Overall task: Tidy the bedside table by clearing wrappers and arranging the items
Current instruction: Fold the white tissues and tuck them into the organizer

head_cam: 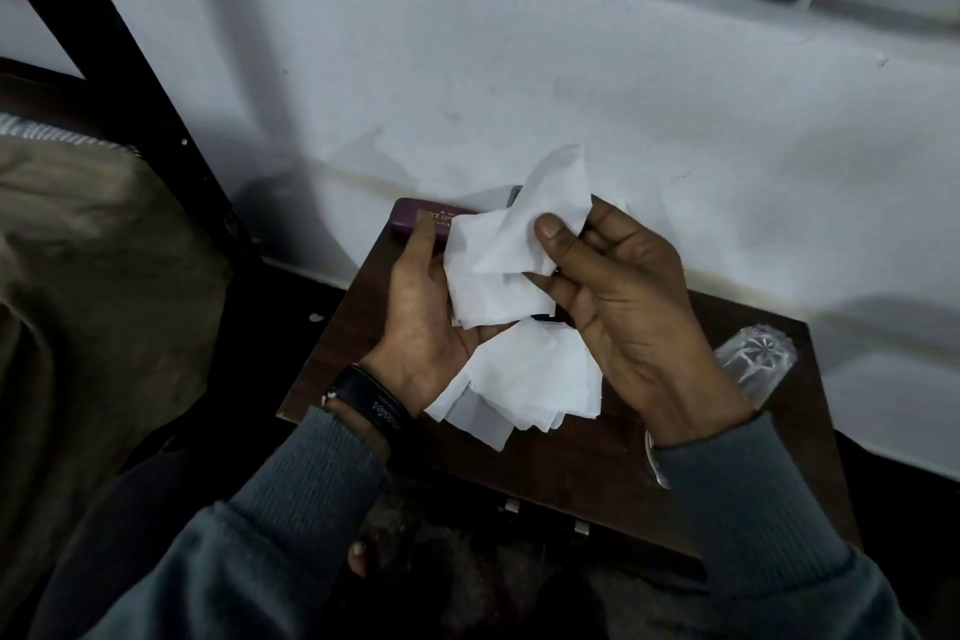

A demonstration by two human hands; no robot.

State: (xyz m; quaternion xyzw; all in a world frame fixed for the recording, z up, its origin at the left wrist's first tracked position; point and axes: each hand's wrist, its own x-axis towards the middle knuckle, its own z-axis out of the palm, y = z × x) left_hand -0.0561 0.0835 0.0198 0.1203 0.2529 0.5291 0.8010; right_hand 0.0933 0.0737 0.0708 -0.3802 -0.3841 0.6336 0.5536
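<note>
The left hand (418, 312) cradles a crumpled bunch of white wrappers (498, 270) above the dark tabletop (597, 473); the right hand (628, 307) pinches their upper fold under its thumb; a clear bottle (756, 359) lies at the tabletop's right edge.

Gripping crumpled white paper (498, 255) between left hand (421, 312) at 9 o'clock and right hand (618, 307) at 3 o'clock, thumb pressed on top. More white sheets (524, 379) at 6 o'clock, over dark wooden surface (597, 463). Maroon case (415, 218) at 11 o'clock against the wall; clear plastic bottle (753, 359) lying at 4 o'clock.
</note>
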